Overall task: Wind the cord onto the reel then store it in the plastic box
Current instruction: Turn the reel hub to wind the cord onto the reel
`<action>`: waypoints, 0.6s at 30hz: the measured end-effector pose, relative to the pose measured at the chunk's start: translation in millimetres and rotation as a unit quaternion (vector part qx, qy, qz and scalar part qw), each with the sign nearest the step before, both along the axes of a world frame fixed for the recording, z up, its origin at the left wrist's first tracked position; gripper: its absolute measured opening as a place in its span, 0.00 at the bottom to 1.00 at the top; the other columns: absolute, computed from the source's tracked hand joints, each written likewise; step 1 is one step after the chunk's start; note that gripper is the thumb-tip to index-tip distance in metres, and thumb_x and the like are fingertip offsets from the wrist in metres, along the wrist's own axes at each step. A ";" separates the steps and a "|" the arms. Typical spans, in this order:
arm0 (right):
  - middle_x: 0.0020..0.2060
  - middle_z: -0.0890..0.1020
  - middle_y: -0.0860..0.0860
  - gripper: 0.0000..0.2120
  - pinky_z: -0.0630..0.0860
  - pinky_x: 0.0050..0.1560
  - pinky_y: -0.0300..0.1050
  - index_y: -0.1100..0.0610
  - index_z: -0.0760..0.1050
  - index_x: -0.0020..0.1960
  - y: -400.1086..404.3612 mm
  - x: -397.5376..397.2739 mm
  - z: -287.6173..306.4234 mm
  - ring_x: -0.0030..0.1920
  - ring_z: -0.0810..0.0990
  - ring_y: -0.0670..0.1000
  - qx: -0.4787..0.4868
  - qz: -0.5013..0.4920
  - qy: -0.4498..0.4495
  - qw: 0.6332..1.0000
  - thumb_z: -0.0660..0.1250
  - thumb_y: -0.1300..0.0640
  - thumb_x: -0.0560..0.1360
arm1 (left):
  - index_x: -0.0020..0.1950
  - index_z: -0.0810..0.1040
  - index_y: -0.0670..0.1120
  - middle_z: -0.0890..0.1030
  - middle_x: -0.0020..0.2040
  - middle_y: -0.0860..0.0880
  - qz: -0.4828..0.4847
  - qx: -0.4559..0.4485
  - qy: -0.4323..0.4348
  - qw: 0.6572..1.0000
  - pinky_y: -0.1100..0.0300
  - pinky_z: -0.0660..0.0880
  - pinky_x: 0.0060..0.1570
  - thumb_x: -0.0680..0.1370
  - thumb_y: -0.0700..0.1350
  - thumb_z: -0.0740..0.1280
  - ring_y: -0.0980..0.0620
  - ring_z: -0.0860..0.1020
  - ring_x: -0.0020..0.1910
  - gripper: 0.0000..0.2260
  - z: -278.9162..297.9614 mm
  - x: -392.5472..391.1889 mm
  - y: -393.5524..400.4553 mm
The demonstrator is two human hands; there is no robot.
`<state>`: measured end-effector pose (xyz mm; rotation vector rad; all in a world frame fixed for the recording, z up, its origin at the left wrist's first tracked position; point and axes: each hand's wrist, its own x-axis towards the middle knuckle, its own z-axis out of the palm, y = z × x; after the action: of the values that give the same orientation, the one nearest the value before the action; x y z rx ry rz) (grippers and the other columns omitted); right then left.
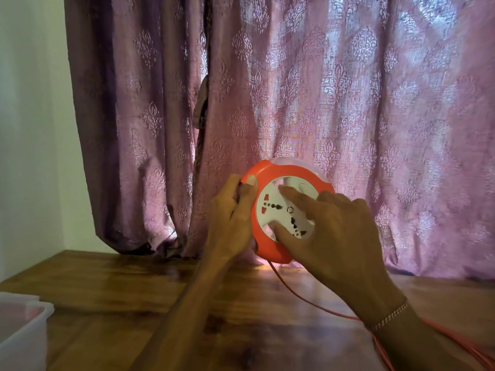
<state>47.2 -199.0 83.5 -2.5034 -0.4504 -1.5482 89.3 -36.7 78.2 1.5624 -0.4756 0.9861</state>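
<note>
A translucent plastic box (21, 333) sits at the far left, well to the left of the reel and nearer the camera, resting on the wooden table (120, 295); only its corner and rim show, and something pinkish inside is too blurred to make out. A pale wall (29, 129) rises behind it.

Left of the reel and behind it hangs a mauve curtain (348, 103) with a raised leaf pattern, its hem bunched on the table's back edge.

The left hand (230, 218) grips the reel's left rim: the thumb lies over the front of the orange edge and the fingers curl round behind it.

The reel (284, 212) itself is an orange round casing with a white socket face, held up on edge above the table, its face turned toward the camera and its bottom close to the tabletop.

The right hand (337, 231) reaches across the reel's right side, its forefinger and thumb spread and pressing into two recesses of the white face, the other fingers loosely bent behind. A beaded bracelet (391, 315) circles that wrist.

The orange cord (308, 298) leaves the bottom of the reel and trails down and to the right over the table, passing under the right wrist toward the lower right corner, where more of it lies.
</note>
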 end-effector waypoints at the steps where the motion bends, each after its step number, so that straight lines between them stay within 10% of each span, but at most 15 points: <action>1: 0.42 0.84 0.48 0.28 0.68 0.46 0.49 0.40 0.75 0.67 0.8 0.2 0.8 0.45 0.81 0.54 0.013 -0.004 -0.003 1.000 0.62 0.30 0.71 | 0.45 0.74 0.41 0.79 0.37 0.43 0.000 0.002 0.001 1.000 0.52 0.74 0.35 0.82 0.56 0.60 0.56 0.75 0.34 0.19 0.0 0.2 -0.4; 5: 0.41 0.86 0.47 0.26 0.67 0.47 0.49 0.44 0.78 0.66 0.8 -2.2 3.0 0.45 0.81 0.55 0.014 0.001 -0.013 1.000 0.63 0.32 0.74 | 0.45 0.73 0.42 0.80 0.36 0.46 0.004 0.002 0.006 1.000 0.59 0.75 0.34 0.85 0.54 0.60 0.56 0.77 0.34 0.17 -0.5 1.6 -0.3; 11: 0.49 0.85 0.50 0.12 0.74 0.46 0.51 0.51 0.82 0.56 -8.5 -13.0 12.6 0.46 0.77 0.56 -0.032 0.086 -0.084 0.992 0.66 0.54 0.74 | 0.48 0.73 0.42 0.83 0.45 0.37 -0.014 -0.023 0.020 0.999 0.35 0.81 0.45 0.81 0.63 0.59 0.34 0.82 0.46 0.23 -1.0 2.3 2.5; 18: 0.68 0.76 0.57 0.39 0.78 0.49 0.56 0.41 0.82 0.59 -5.1 -5.6 6.2 0.60 0.77 0.64 -0.158 0.072 0.043 0.984 0.76 0.71 0.53 | 0.49 0.73 0.40 0.82 0.45 0.37 -0.019 -0.034 0.020 0.999 0.37 0.81 0.44 0.82 0.59 0.59 0.36 0.82 0.46 0.21 -0.1 -3.0 1.1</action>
<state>41.6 -204.1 89.7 -2.6797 -0.9056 -1.4035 86.3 -35.5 78.2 1.5047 -0.4388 0.9304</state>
